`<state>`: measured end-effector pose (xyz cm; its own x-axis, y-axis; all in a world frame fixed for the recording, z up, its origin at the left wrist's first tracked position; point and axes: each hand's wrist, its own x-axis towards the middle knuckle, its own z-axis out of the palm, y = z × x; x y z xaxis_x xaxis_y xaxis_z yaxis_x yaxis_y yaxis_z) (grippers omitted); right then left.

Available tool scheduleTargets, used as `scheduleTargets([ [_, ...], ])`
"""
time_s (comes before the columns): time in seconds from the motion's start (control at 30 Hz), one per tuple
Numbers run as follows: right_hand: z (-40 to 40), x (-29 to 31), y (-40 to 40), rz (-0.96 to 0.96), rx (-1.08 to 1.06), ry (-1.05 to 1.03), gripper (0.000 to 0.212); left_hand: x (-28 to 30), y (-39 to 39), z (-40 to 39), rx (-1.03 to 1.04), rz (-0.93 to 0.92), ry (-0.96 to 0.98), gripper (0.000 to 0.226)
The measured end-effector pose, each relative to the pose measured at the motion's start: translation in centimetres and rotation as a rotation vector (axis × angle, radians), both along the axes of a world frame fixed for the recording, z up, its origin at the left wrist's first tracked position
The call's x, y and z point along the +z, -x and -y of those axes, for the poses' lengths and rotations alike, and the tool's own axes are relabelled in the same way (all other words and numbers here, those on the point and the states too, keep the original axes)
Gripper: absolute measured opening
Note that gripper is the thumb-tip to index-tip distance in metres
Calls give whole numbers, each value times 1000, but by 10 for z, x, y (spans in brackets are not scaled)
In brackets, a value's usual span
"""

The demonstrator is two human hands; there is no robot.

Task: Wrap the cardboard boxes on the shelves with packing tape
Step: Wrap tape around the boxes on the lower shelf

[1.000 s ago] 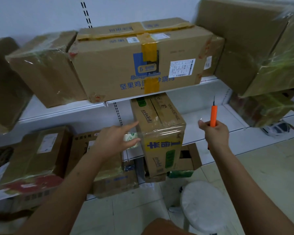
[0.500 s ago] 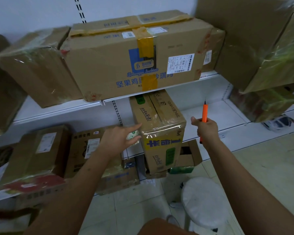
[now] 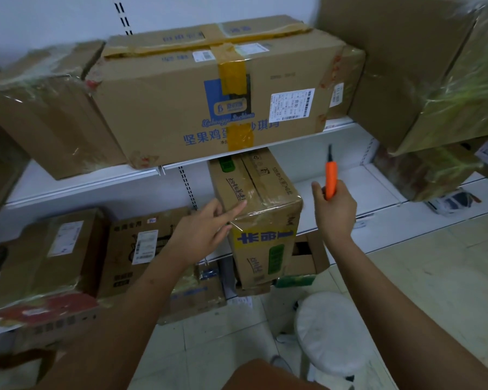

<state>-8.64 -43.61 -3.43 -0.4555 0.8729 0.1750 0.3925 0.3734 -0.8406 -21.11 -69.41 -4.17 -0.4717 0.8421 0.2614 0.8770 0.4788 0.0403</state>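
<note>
Head view: left hand [image 3: 202, 232] fingertips on taped box [image 3: 258, 218].

Brown long box [image 3: 166, 102] with blue print, yellow tape band [image 3: 233, 71]; orange utility knife [image 3: 330, 178]; white shelves [image 3: 90, 181]; white stool [image 3: 330, 330].

Two hands: left hand [image 3: 202, 235] and right hand [image 3: 335, 212]. One orange cutter [image 3: 330, 178], in the right hand. One white stool [image 3: 333, 330] on the floor, below the cutter. Two white shelves: upper shelf [image 3: 68, 180] and lower shelf [image 3: 378, 192]. One long box [image 3: 209, 99] with blue print on the upper shelf; one film-wrapped box [image 3: 48, 119] left of it; one small box [image 3: 255, 218] under it. Exact count of remaining cartons unclear.
</note>
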Motion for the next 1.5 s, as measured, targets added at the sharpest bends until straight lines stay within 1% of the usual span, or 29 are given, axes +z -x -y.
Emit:
scheduleTargets([
  [0.07, 10, 0, 3, 48, 99, -77, 33, -8, -3, 3, -20, -11, -81, 61],
  [0.17, 23, -11, 11, 153, 180, -169, 30, -9, -6, 4, 9, -26, -138, 47],
  [0.23, 30, -18, 14, 179, 181, -208, 27, -9, -7, 0, 27, -110, -168, 43],
  [0.3, 33, -18, 17, 203, 137, -222, 28, -14, -7, -8, 39, -200, -198, 38],
  [0.4, 38, -12, 16, 240, 78, -209, 29, -25, -8, -16, 62, -204, -213, 37],
  [0.5, 57, -12, 13, 254, 130, -242, 32, -31, -8, -18, 67, -220, -209, 37],
  [0.57, 76, -20, 15, 204, 233, -253, 32, -31, -8, -18, 70, -215, -218, 37],
  [0.63, 94, -28, 18, 92, 317, -155, 31, -30, -11, -19, 90, -199, -223, 36],
  [0.7, 101, -34, 21, -24, 315, -32, 31, -28, -12, -19, 102, -175, -229, 35],
  [0.73, 101, -34, 21, -49, 305, -9, 30, -27, -12, -19, 96, -156, -224, 36],
  [0.8, 90, -33, 19, -61, 254, 2, 26, -24, -12, -20, 67, -106, -212, 38],
  [0.87, 69, -30, 18, -84, 122, 52, 23, -22, -12, -21, 47, -55, -225, 39],
  [0.97, 45, -24, 19, -86, -5, 108, 25, -20, -15, -27, 38, 0, -285, 38],
  [1.07, 38, -21, 16, -63, -48, 104, 26, -16, -17, -37, 8, 9, -282, 35],
  [1.17, 17, -16, 13, -23, -154, 24, 28, -12, -16, -38, -4, 28, -282, 38],
  [1.23, 1, -14, 14, 16, -120, 35, 33, -13, -14, -33, -2, 45, -302, 37],
  [1.3, 0, -16, 16, -4, -31, 114, 40, -16, -13, -30, 6, 52, -306, 36],
  [1.37, 10, -16, 14, -36, -19, 159, 45, -17, -12, -30, 19, 57, -299, 38],
  [1.43, 24, -17, 10, -71, -9, 156, 46, -16, -11, -31, 27, 74, -276, 38],
  [1.5, 32, -21, 8, -106, 14, 147, 41, -12, -9, -31, 24, 116, -249, 40],
])
